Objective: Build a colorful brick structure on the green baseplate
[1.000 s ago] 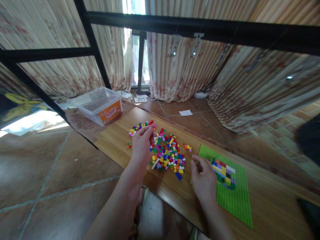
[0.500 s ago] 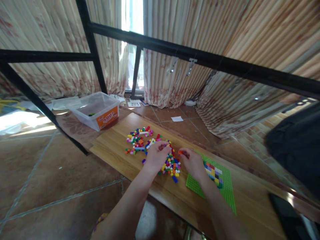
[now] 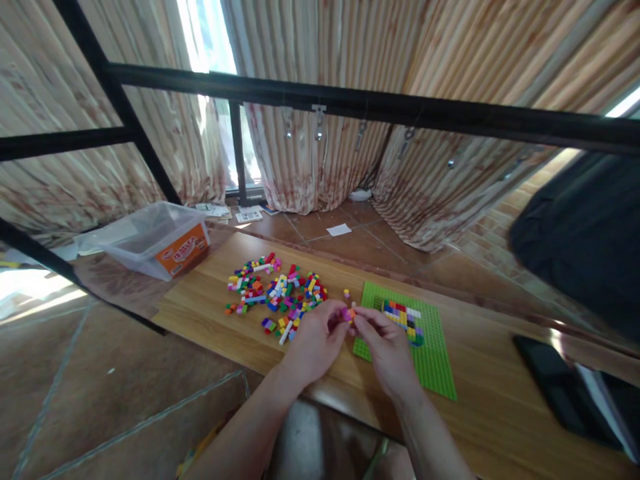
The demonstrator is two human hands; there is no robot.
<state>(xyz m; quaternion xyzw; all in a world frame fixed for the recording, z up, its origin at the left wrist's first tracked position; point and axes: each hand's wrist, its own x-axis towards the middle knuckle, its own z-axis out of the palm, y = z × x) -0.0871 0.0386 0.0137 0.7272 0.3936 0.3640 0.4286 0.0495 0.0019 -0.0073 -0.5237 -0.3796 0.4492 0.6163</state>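
Two hands meet in front of the loose brick pile. My left hand (image 3: 315, 340) pinches a pink toy brick (image 3: 345, 313) between thumb and fingers. My right hand (image 3: 389, 347) grips an orange toy brick (image 3: 352, 317), which touches or nearly touches the pink one; whether they are joined I cannot tell. Under and beside my right hand lies the green studded baseplate (image 3: 436, 377), bearing a patch of multicoloured bricks (image 3: 403, 315). Left of my hands, many loose bricks (image 3: 283, 290) spread over the wooden table. A small yellow brick (image 3: 347, 293) sits apart, just beyond my fingers.
A clear plastic bin (image 3: 150, 233) with an orange label stands beyond the table's left end. Dark flat devices (image 3: 555, 380) lie at the right end of the table (image 3: 480, 373). A black metal bar (image 3: 320, 100) crosses the view above, before striped curtains.
My left hand has come away from the pile with a pink brick. Both hands are now together, the orange brick still in my right. The view has turned right.
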